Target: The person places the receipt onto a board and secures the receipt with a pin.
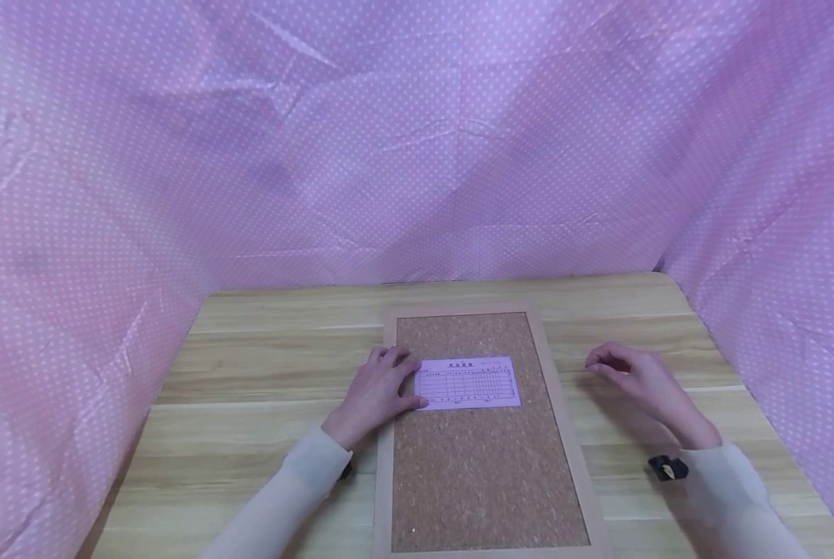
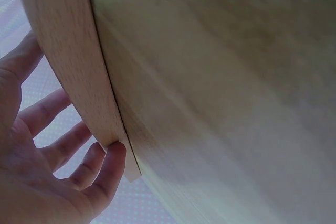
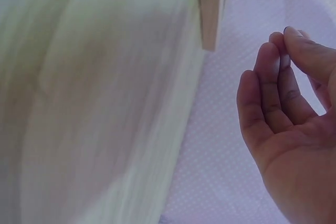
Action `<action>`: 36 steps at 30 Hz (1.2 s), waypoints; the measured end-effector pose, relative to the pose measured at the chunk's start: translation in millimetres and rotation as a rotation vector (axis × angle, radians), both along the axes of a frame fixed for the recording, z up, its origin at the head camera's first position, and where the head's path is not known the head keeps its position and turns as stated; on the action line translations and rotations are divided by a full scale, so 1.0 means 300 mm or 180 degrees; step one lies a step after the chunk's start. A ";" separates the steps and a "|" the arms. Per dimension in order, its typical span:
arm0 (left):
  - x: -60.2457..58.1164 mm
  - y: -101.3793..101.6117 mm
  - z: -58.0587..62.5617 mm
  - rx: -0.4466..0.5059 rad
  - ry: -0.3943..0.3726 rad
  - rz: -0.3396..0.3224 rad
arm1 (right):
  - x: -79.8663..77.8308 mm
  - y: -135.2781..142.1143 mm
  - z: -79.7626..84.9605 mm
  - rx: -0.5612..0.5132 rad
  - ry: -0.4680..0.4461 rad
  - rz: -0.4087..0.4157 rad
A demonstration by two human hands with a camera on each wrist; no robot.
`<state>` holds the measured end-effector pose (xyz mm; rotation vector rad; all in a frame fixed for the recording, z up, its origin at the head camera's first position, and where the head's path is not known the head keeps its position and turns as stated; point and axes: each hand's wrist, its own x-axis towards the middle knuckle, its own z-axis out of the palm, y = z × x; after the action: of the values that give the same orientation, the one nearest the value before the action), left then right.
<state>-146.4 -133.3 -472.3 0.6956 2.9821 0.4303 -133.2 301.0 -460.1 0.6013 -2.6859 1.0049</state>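
Note:
A cork board [image 1: 487, 473] with a pale wooden frame lies on the wooden table. On its upper half rests a white printed form slip [image 1: 469, 388] with a ruled grid. My left hand [image 1: 382, 384] is at the slip's left end, its thumb and forefinger spread on the two left corners. Several of its fingers reach along the frame's side [image 2: 71, 40] in the left wrist view. My right hand [image 1: 641, 380] hovers right of the board, thumb and forefinger tips meeting. A dark spot shows at that thumb's tip [image 3: 291, 32]; whether anything is pinched there I cannot tell.
The light wood tabletop [image 1: 249, 357] extends on both sides of the board. Pink cloth with white dots [image 1: 417, 155] hangs behind the table and along both sides. A black wrist strap piece [image 1: 668, 467] shows at the right cuff.

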 end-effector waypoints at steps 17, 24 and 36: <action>0.000 -0.002 0.005 0.0044 -0.0043 0.0007 | 0.012 -0.121 0.055 -0.0526 -0.0144 -0.0064; 0.000 -0.003 0.003 0.0045 -0.0078 -0.0002 | 0.025 -0.165 0.080 -0.0724 -0.0225 -0.0016; 0.003 -0.001 -0.003 0.0043 -0.0062 0.0019 | 0.038 -0.222 0.113 -0.1004 -0.0243 0.0050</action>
<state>-145.3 -133.7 -473.3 0.6797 2.9667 0.4553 -121.7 234.4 -426.1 0.5293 -2.5095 1.4443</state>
